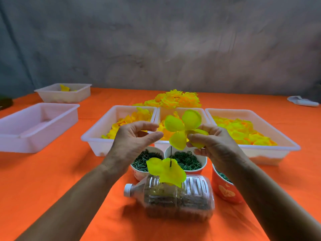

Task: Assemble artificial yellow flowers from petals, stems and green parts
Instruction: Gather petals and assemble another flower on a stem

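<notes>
My right hand pinches a yellow petal layer with several lobes, held above the cups. My left hand hovers just left of it, thumb and fingers apart, holding nothing. Below, another yellow petal layer sits threaded on a thin upright needle that rises from a plastic bottle lying on its side. Behind the bottle stand a cup of green stems and a cup of green rings.
Three white trays of yellow petals line the orange table, with a heap of finished flowers behind. Two more white trays sit at the left. An orange cup stands right of the bottle.
</notes>
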`<state>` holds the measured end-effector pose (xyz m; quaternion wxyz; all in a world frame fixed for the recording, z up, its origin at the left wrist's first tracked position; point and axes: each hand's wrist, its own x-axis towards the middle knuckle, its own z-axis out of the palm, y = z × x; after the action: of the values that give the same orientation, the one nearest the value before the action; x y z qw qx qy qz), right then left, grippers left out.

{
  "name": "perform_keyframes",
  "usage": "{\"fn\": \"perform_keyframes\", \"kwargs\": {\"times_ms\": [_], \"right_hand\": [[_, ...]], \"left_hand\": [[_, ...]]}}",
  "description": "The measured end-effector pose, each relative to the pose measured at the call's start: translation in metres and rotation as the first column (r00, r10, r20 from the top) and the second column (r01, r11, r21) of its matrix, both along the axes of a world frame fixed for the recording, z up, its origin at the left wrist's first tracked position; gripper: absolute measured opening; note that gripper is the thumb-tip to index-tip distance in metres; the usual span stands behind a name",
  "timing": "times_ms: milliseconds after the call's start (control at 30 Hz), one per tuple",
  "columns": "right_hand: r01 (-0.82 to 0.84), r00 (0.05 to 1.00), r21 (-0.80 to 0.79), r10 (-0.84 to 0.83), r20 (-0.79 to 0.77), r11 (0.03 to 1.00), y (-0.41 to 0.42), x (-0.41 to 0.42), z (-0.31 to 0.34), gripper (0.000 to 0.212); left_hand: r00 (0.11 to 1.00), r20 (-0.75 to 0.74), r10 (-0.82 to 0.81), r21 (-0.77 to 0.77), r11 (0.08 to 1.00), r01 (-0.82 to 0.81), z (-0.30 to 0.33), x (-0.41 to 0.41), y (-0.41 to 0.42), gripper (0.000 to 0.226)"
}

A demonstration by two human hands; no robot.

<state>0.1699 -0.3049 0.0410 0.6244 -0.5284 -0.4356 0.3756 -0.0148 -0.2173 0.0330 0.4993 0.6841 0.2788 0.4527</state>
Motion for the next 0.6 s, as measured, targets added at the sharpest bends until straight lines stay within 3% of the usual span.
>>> {"fn": "perform_keyframes", "kwargs": {"times_ms": [100, 267, 367, 500, 600], "right_hand": [[-0.028, 0.999, 0.011, 0.028, 0.023, 1.0, 0.001, -0.004, 0.0, 0.015], [-0.063, 0.996, -0.004, 0.063, 0.056, 0.998, 0.003, -0.008, 0.0, 0.013], [-0.061, 0.992, 0.015, 0.059, 0.114, 0.998, 0.003, -0.011, -0.001, 0.012], [-0.012, 0.987, 0.069, 0.0, 0.161, 0.998, 0.001, -0.013, -0.005, 0.008], [0.043, 0.993, 0.054, -0.049, 0.108, 0.998, 0.0, -0.015, -0.008, 0.014]], "left_hand": [[0.999, -0.019, 0.033, 0.046, 0.998, -0.033, 0.011, 0.009, 0.003, 0.035], [0.991, -0.125, -0.047, 0.01, 0.999, 0.048, 0.018, 0.021, 0.007, 0.031], [0.991, -0.074, -0.113, -0.037, 0.993, 0.11, 0.016, 0.022, 0.009, 0.011], [0.992, -0.009, -0.125, 0.0, 0.992, 0.125, 0.008, 0.018, 0.006, 0.022], [0.991, -0.005, -0.135, 0.08, 0.988, 0.135, 0.004, 0.015, 0.001, 0.022]]}}
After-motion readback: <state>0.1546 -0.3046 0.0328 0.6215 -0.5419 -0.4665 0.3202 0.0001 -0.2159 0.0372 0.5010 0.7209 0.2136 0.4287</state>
